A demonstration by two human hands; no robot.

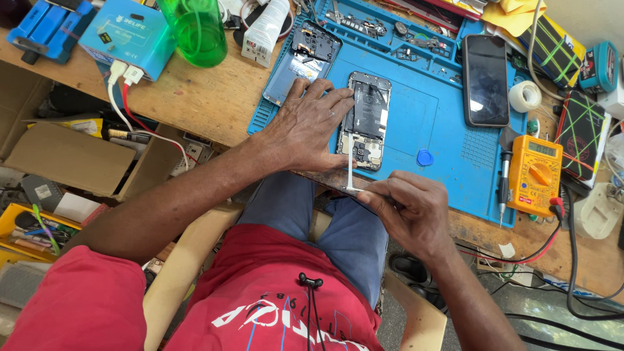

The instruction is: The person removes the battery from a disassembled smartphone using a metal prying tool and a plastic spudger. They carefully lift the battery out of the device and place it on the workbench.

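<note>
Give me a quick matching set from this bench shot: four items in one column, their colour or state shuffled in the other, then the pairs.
Items:
1. opened phone
2. multimeter
3. bottle
4. intact phone

Colour or state:
A. green and see-through, at the far edge of the bench
B. pinned on the blue mat by the left hand, back off, insides showing
C. orange, with a round dial
D. lying flat, dark screen up

The right hand holds a thin white tool whose tip is at the opened phone's near end.

Pairs: 1-B, 2-C, 3-A, 4-D
</note>
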